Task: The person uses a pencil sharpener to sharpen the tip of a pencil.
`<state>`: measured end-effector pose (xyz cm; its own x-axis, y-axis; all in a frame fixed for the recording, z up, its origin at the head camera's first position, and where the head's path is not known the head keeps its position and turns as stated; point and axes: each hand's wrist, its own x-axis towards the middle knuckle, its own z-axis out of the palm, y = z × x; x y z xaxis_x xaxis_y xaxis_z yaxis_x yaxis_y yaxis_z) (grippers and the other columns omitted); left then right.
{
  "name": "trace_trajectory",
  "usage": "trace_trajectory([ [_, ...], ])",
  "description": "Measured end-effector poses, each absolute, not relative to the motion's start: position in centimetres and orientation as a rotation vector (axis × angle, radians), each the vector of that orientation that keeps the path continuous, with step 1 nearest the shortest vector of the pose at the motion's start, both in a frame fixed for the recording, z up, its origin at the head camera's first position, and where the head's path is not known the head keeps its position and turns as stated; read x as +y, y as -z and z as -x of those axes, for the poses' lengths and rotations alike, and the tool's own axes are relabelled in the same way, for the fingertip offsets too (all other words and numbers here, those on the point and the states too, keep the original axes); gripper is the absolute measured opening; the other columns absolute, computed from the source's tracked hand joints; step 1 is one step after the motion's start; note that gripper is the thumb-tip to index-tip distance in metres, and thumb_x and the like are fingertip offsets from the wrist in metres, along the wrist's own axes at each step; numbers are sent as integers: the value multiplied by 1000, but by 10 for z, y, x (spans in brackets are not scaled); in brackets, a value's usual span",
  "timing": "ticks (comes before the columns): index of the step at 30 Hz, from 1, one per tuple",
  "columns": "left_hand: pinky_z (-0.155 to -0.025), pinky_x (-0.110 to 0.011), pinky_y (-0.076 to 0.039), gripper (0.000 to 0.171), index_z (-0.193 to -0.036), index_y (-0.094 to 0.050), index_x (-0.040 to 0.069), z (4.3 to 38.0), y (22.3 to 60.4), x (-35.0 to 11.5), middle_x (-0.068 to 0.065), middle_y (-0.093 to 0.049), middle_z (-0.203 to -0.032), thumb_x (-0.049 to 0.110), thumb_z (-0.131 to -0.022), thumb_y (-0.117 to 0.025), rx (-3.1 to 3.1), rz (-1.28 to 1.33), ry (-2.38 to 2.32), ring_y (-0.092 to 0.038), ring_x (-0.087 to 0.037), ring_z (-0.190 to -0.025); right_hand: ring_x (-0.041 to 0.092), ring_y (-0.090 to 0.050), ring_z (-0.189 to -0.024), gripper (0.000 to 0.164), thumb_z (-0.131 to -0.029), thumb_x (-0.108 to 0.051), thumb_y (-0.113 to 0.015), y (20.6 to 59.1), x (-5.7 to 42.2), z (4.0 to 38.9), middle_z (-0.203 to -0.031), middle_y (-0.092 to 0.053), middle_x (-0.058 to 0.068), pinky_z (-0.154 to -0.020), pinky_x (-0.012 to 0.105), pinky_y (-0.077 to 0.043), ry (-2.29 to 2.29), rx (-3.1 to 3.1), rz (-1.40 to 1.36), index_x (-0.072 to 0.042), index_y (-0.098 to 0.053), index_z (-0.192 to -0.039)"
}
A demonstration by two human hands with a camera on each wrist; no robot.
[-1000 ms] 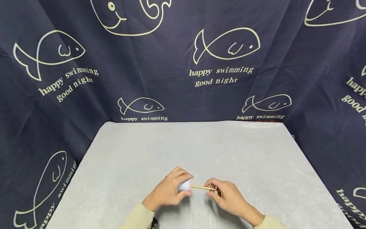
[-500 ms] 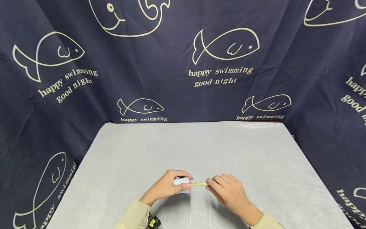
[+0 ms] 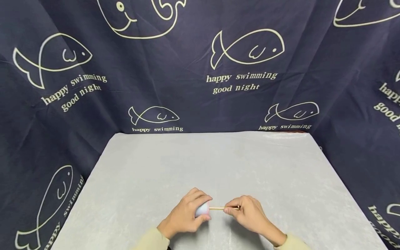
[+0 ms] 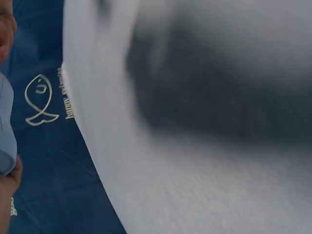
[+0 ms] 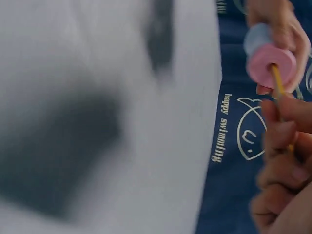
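Here, the left hand [image 3: 186,212] grips a blue-and-pink cylinder [image 3: 202,210]! The right hand [image 3: 249,214] pinches a slim yellow stick [image 3: 216,208], bridging both hands.

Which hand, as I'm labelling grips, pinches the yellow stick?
The right hand: it pinches the stick, while the left hand grips the blue-and-pink object.

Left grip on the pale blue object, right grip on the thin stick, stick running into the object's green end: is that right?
Not green: the end that the thin stick enters is pink, as the right wrist view shows; the rest holds.
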<state>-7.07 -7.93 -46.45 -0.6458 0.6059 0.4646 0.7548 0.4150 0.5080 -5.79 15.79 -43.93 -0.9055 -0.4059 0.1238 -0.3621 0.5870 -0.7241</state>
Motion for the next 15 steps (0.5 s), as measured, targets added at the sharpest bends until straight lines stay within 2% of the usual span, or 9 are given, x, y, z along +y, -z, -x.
trace_trajectory([
  [2,-78,-18,-46,39,-110,-65,7,69,467,-78,1,-64,-103,35,-83,-70,-2427,1240,922,-55,-10,-92,-3,-34,-47,16,-83,-24,-71,441,161,60,-67,-68,0,-44,17,-29,1324,2505,491,-10,-78,-83],
  [4,-80,-17,-45,40,-109,-66,7,69,468,-77,1,-64,-103,38,-84,-69,-2412,1271,848,-54,-9,-92,-1,-33,-45,18,-85,-19,-69,446,164,62,-68,-68,10,-41,17,-27,1398,2328,424,-2,-76,-84],
  [5,-80,-17,-45,40,-109,-65,7,69,468,-77,1,-64,-102,38,-83,-69,-2415,1281,832,-54,-9,-92,-2,-33,-46,17,-85,-15,-68,448,165,63,-68,-68,11,-41,16,-27,1407,2297,421,-1,-75,-84],
  [7,-80,-16,-45,40,-109,-65,7,71,469,-76,1,-63,-101,37,-82,-71,-2409,1291,790,-54,-9,-91,-2,-35,-47,14,-85,-13,-66,449,165,64,-66,-67,8,-42,17,-29,1398,2305,441,-2,-75,-82],
  [12,-79,-16,-46,43,-110,-65,5,78,460,-78,-1,-64,-103,31,-78,-76,-2464,1250,796,-55,-10,-91,-4,-35,-49,4,-85,-23,-69,454,163,65,-61,-53,-15,-45,18,-31,1246,2656,590,-20,-68,-82],
  [15,-77,-18,-47,42,-113,-65,6,82,452,-82,-1,-65,-105,26,-77,-77,-2564,1177,925,-55,-11,-93,-8,-31,-51,14,-81,-21,-74,459,161,66,-67,-53,-21,-46,14,-31,1212,2913,832,-24,-61,-85],
])
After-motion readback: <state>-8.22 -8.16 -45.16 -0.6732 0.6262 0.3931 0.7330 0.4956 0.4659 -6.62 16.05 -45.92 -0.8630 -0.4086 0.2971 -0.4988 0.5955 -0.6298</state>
